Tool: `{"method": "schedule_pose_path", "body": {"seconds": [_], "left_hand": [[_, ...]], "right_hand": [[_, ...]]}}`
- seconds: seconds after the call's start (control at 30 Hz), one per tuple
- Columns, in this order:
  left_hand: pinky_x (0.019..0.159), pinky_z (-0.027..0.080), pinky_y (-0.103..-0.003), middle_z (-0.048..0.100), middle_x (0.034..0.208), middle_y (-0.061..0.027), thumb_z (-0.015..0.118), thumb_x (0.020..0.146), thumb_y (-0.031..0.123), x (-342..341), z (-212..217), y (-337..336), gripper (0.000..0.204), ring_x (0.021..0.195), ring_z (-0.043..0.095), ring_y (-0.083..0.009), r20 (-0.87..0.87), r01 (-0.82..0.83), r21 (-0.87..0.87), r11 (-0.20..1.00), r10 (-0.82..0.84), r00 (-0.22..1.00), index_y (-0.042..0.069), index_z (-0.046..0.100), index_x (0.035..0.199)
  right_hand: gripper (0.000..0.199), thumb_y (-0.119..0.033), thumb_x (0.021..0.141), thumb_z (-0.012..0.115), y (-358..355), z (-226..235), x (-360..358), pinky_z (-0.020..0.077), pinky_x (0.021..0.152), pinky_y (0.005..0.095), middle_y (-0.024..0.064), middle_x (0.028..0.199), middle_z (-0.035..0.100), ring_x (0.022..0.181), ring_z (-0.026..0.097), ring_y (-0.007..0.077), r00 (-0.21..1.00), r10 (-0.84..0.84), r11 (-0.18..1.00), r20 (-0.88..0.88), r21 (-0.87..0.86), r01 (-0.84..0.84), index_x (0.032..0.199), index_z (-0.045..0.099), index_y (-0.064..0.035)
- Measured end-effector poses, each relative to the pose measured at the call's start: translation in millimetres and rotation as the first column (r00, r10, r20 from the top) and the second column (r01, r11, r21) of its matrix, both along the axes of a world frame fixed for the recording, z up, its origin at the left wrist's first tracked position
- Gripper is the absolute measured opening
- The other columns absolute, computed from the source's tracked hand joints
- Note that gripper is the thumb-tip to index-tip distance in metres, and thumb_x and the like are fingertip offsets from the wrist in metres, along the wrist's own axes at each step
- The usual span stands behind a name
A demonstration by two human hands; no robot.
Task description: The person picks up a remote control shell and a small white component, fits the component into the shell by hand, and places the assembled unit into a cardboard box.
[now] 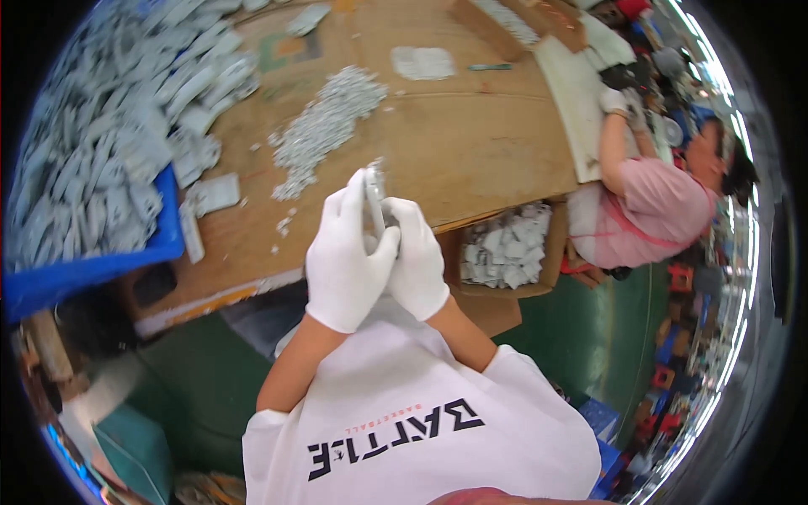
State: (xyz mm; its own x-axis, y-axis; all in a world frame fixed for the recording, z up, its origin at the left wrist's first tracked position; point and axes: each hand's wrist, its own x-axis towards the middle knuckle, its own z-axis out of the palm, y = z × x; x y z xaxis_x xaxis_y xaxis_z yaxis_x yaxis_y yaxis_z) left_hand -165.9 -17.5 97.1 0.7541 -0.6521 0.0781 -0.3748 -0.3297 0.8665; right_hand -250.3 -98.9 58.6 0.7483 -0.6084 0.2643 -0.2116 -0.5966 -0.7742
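Grasping a slim grey-white piece (pixel 375 199) between left hand (pixel 343 252) and right hand (pixel 416 259), with a heap of small parts (pixel 331 122) beyond the grip, apart from it. Probably light, stiff and a little slippery; best held lightly by the long edges.

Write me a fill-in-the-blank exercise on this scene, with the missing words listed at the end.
1. The left hand and right hand, together around a slim part, wear ____ gloves.
2. The plastic bin heaped with pale parts is ____.
3. The cardboard box of white pieces sits to the hands' ____.
4. The co-worker's short-sleeved top is ____.

Missing words: white; blue; right; pink.
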Motion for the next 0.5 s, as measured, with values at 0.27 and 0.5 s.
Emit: {"method": "schedule_pose_path", "body": {"seconds": [0.27,0.5], "left_hand": [[0.109,0.041,-0.045,0.053,0.137,-0.0204,0.076,0.081,0.012,77.0,-47.9,59.4,0.059,0.129,0.05,-0.0369,0.644,-0.445,0.266,0.855,0.186,0.742,0.004,0.055,0.136],[0.104,0.047,-0.046,0.051,0.143,-0.0167,0.075,0.082,0.013,116.5,-79.8,98.1,0.056,0.131,0.048,-0.039,0.705,-0.583,0.464,0.667,0.122,0.699,0.006,0.055,0.134]], "right_hand": [[0.024,-0.025,0.097,0.055,-236.2,-44.0,-30.4,0.0474,0.085,0.0503,0.0203,0.101,0.061,0.093,0.06,0.0405,0.81,-0.579,0.688,-0.096,-0.591,0.422,0.103,0.058,-0.0018],[0.034,-0.033,0.094,0.062,-413.0,-72.2,-80.6,0.0552,0.083,0.0464,0.0211,0.11,0.064,0.099,0.066,0.0363,0.352,-0.904,0.385,-0.241,-0.817,0.428,0.108,0.064,-0.0022]]}}
